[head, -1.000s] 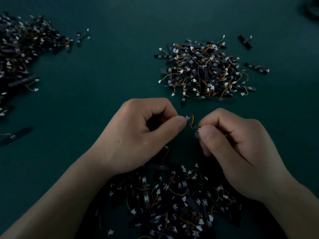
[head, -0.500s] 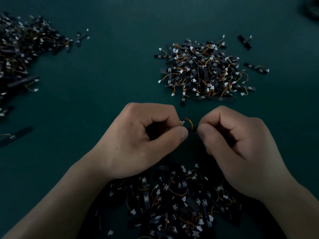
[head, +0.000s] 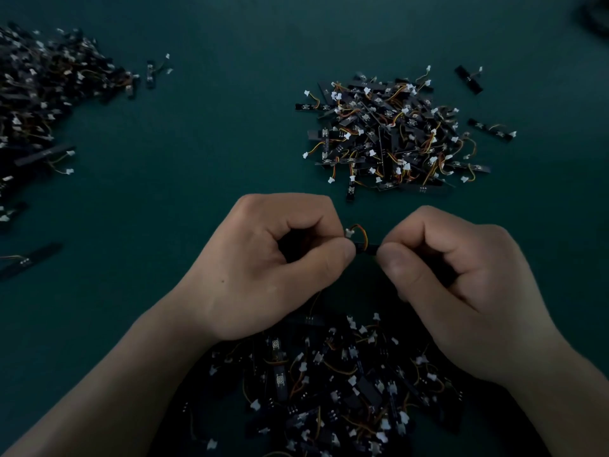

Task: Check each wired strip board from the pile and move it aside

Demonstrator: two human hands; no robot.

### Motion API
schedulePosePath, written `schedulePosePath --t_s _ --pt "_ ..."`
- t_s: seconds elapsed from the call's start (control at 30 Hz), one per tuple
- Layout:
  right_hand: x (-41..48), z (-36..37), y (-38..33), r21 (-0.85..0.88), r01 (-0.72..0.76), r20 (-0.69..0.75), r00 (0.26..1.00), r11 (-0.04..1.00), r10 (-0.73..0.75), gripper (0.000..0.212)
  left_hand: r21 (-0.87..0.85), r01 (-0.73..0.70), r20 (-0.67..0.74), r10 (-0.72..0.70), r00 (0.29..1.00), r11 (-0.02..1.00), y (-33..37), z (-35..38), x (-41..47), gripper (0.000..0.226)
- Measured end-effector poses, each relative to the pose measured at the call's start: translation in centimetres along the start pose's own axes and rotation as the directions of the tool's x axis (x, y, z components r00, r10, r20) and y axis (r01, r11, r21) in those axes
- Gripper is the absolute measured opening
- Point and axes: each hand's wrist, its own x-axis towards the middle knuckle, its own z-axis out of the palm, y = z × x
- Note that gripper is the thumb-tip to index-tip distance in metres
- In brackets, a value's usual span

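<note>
Between my two fists a small black wired strip board (head: 365, 247) is pinched at both ends, its orange-yellow wire loop and white plug sticking up above it. My left hand (head: 270, 265) grips its left end with thumb and forefinger. My right hand (head: 451, 285) grips the right end the same way. Most of the board is hidden by the fingers. Below my wrists lies a dark pile of strip boards (head: 342, 387) with white plugs. A second, brighter heap of boards (head: 389, 133) sits beyond my hands, up and to the right.
A large third heap of boards (head: 43, 94) spreads along the left edge, with stray boards (head: 29, 258) below it. Single boards (head: 469, 79) lie right of the far heap. All rests on a dark green mat (head: 197, 159). A dark object (head: 596, 14) sits at the top right corner.
The held board has turned between my fingers: its wire loop now stands up clearly above it. Both hands dropped slightly toward me and stay close together.
</note>
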Motion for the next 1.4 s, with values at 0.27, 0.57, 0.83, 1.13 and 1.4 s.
schedulePosePath --t_s 0.27,0.57,0.83,1.13,1.4 --pt "-0.08 -0.01 0.01 0.016 -0.002 0.002 1.0 1.0 0.002 0.018 -0.012 -0.022 0.021 0.022 1.0 1.0 0.07 0.03 -0.03 0.027" --pt "-0.02 0.09 0.01 0.003 -0.01 -0.028 1.0 1.0 0.01 0.021 0.031 -0.034 0.034 0.032 0.999 0.999 0.05 0.0 0.0 0.026" --pt "-0.02 0.06 0.07 -0.038 -0.015 0.018 1.0 0.999 0.015 0.025 0.047 -0.043 -0.004 0.043 0.999 0.998 0.11 0.13 0.06 0.026" --pt "-0.1 -0.12 0.32 0.127 -0.027 0.05 0.999 0.992 0.021 0.044 0.251 -0.016 -0.269 0.086 0.959 0.968 0.04 0.13 0.0 0.019" --pt "0.02 -0.17 0.65 0.043 -0.051 -0.046 0.998 0.998 0.052 0.021 0.553 0.179 -0.294 -0.01 0.956 0.814 -0.45 0.05 -0.24 0.02"
